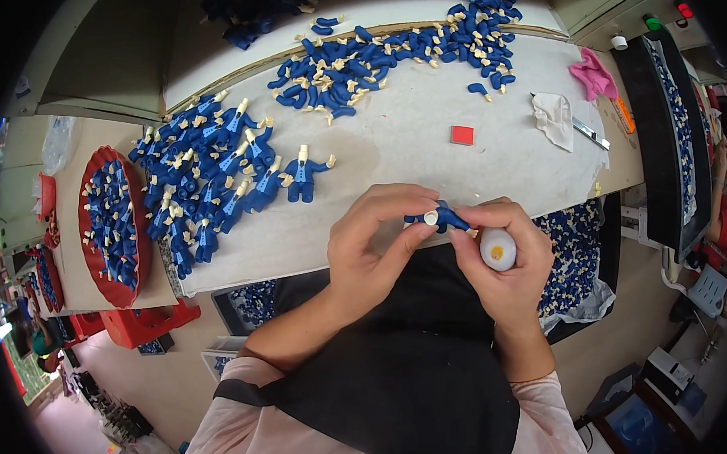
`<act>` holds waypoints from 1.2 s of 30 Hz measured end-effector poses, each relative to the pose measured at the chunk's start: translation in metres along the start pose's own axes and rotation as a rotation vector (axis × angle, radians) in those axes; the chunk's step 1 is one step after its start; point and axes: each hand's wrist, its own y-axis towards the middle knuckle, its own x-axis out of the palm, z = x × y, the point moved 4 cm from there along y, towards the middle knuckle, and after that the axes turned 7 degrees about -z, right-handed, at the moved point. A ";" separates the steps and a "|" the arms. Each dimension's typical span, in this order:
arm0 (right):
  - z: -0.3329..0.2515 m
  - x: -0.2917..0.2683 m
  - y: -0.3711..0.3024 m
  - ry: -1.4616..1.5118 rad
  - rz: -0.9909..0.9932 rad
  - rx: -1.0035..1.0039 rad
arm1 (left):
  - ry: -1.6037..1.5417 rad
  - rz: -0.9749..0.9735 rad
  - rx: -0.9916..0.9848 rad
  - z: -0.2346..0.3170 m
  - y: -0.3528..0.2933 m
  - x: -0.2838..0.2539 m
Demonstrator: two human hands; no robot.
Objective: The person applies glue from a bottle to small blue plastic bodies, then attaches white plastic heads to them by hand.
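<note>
Over the near table edge, my left hand [381, 243] pinches a small blue toy figure body [444, 217] between thumb and fingertips. Its cream neck end faces up toward me. My right hand [505, 267] grips the figure's other side, at an arm with a cream hand. Tucked in the right palm is a white, round-ended object [498, 250] with a yellow-orange mark; its lower part is hidden by the fingers. Nearest on the table lies one headless figure [303, 174] with both arms spread. A heap of similar figures [219, 162] lies to its left.
Loose blue arms [347, 70] are piled along the back. A red oval tray [92, 237] of parts stands left, a parts-filled bin [572, 254] right. On the table are a red square [462, 135], a white cloth [553, 120], a metal blade-like tool [590, 134] and a pink cloth [593, 75].
</note>
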 end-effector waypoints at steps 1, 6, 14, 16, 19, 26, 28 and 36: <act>0.000 0.001 -0.001 -0.001 -0.001 0.002 | -0.002 0.001 -0.002 0.000 0.000 0.001; -0.002 0.001 0.000 -0.006 0.003 -0.008 | 0.140 -0.003 0.061 0.003 0.000 0.001; 0.018 0.007 0.003 0.062 -0.019 0.114 | 0.219 -0.019 -0.034 0.000 0.002 0.000; 0.019 0.009 0.004 0.069 -0.037 0.132 | 0.240 0.014 -0.018 -0.001 0.002 -0.001; 0.021 0.007 0.003 0.126 0.009 0.226 | 0.231 -0.042 -0.076 -0.004 0.005 -0.001; 0.035 0.005 0.013 0.561 -0.033 0.287 | 0.802 -0.275 0.083 0.015 0.027 -0.017; 0.042 -0.002 0.010 0.885 -0.066 0.357 | 1.010 -0.409 0.096 0.020 0.029 -0.024; 0.051 -0.021 0.001 1.074 -0.074 0.304 | 1.238 -0.535 -0.001 0.033 0.040 -0.044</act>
